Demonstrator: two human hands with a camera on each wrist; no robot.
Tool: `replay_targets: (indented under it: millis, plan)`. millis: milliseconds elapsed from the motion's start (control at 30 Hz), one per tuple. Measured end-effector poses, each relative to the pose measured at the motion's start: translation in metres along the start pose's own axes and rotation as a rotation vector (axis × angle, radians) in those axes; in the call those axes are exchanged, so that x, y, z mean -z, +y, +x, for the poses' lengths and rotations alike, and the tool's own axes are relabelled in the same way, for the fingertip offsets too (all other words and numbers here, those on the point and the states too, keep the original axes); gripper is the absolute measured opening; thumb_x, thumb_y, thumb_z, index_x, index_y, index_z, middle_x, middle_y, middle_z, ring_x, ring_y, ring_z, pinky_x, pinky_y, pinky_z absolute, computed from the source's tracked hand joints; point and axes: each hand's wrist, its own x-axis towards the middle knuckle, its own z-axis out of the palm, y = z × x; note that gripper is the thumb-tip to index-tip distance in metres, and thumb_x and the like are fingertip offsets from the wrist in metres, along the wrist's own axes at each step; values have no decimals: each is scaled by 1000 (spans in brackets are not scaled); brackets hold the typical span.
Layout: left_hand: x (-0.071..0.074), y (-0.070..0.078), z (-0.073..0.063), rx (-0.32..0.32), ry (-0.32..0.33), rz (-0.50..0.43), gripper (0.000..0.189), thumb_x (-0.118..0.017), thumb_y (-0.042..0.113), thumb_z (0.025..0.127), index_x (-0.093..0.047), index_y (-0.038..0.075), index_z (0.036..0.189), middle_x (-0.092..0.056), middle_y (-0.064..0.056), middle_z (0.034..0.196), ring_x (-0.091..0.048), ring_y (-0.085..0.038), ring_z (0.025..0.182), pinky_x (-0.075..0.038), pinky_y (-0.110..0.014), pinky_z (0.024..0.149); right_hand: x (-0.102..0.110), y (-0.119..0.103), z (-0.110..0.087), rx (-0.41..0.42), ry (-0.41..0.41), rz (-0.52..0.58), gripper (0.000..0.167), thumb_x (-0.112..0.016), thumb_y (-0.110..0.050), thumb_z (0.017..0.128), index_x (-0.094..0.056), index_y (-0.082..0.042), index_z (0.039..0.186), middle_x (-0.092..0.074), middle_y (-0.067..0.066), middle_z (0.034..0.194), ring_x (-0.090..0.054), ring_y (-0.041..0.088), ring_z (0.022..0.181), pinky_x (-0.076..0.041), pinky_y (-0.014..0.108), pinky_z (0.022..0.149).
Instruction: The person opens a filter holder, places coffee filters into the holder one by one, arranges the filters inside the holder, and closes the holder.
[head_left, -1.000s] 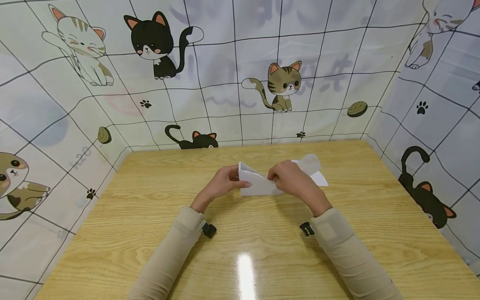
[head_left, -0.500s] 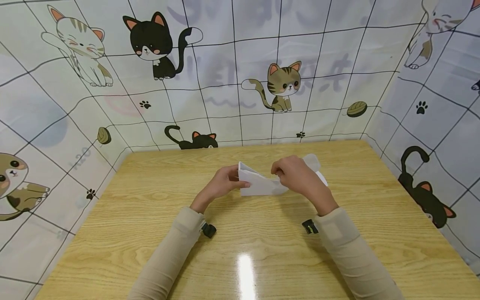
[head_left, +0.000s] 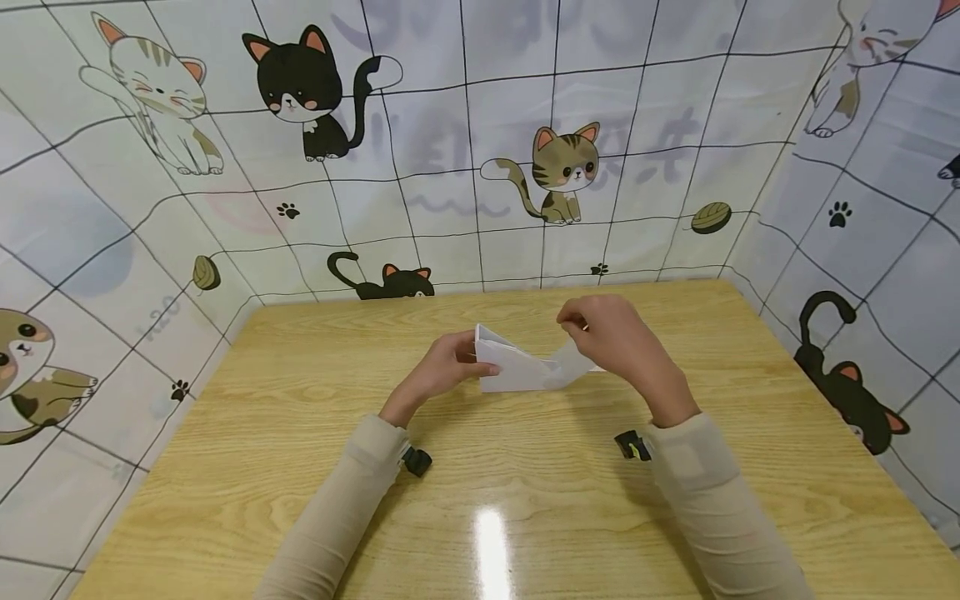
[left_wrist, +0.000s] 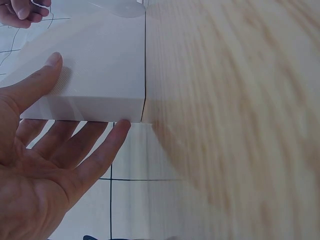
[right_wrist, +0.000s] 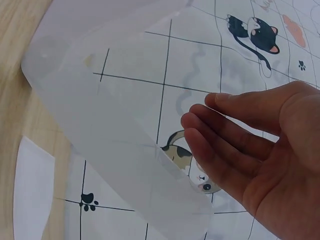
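Observation:
A slim white box (head_left: 513, 367) stands on the table with its top edge parted at the left end. My left hand (head_left: 448, 361) grips that left end, the thumb on the near face and the fingers at the narrow end, as the left wrist view shows. From the box's right end a translucent strip (right_wrist: 120, 145) slants upward. My right hand (head_left: 618, 333) is raised above the box's right end, beside the strip. In the right wrist view its fingers are loosely bent, the thumb close to the fingertips, and nothing shows between them.
A white piece (right_wrist: 34, 187) lies beyond the strip, low on the table side. The wooden table (head_left: 300, 467) runs back to a cat-patterned cloth (head_left: 480, 192) hung around it. Small black wrist devices, one (head_left: 416, 461) at the left sleeve, ride under both cuffs.
My right hand has risen from the box's top edge and moved right. The translucent strip now shows left of and below that hand. The left hand and box have stayed nearly still.

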Motion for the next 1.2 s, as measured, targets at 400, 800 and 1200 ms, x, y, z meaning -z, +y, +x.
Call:
replay_targets:
  millis: [400,800,1200]
  plan:
    - [0,0,-1,5,2,-14,39,-81,19,91,-69,13,128,-75,-11,122,-75,-23,106,-62,-37,89,19,11,-9,-44,142,17,17,-63,-10,102,-76,-4,111,-78,15,104,-74,31,93,-58,50,81]
    - [1,0,-1,3,-1,-7,38,-81,20,91,-70,15,127,-75,-9,122,-75,-22,105,-62,-37,89,37,25,-16,-102,266,57,18,-62,-11,103,-77,-4,109,-78,19,102,-74,38,91,-56,55,78]
    - [1,-1,-2,-8,0,-2,38,-81,21,92,-69,16,127,-75,-7,122,-75,-20,106,-62,-37,89,42,43,-19,-192,265,75,20,-60,-12,104,-75,0,109,-76,23,100,-69,39,92,-51,55,80]
